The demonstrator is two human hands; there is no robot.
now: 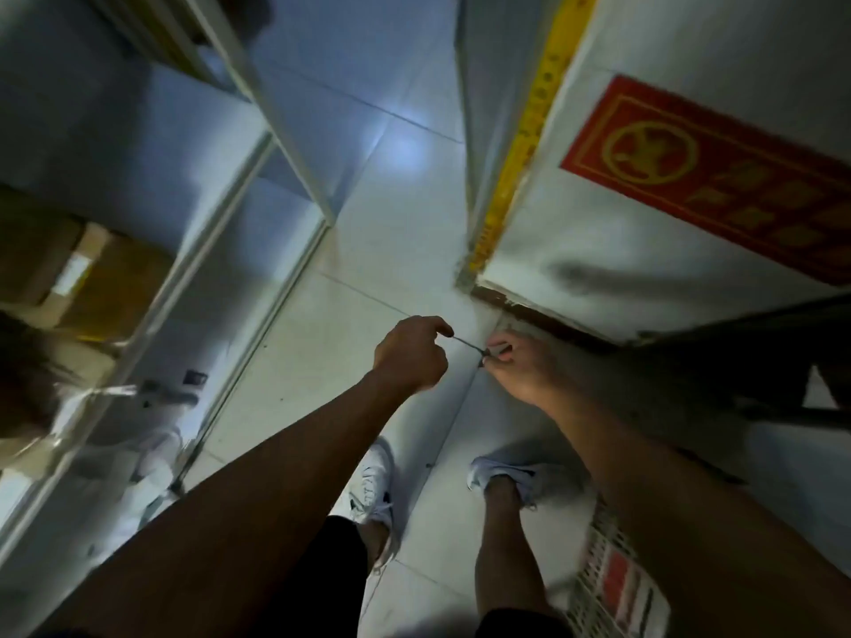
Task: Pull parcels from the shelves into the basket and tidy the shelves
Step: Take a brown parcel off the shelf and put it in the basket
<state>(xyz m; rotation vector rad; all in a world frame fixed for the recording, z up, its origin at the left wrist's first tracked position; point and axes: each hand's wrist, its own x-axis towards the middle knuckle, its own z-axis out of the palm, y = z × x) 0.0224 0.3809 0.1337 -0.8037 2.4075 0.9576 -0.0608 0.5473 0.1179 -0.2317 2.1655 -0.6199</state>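
Observation:
Both my hands are held out in front of me above the tiled floor. My left hand (411, 353) and my right hand (515, 368) each pinch one end of a thin dark strand (467, 344) stretched between them. A white basket (612, 577) with a red-and-white label hangs low at my right side, partly hidden by my right forearm. White metal shelves (258, 177) run along the left, with a brown cardboard parcel (92, 278) on a lower level. The view is blurred.
A white wall with a red poster (718, 177) and a yellow strip (525, 135) stands on the right. My two white shoes (375, 481) are on the floor tiles. A dark frame (783, 361) sits at the right. The aisle between shelves and wall is narrow.

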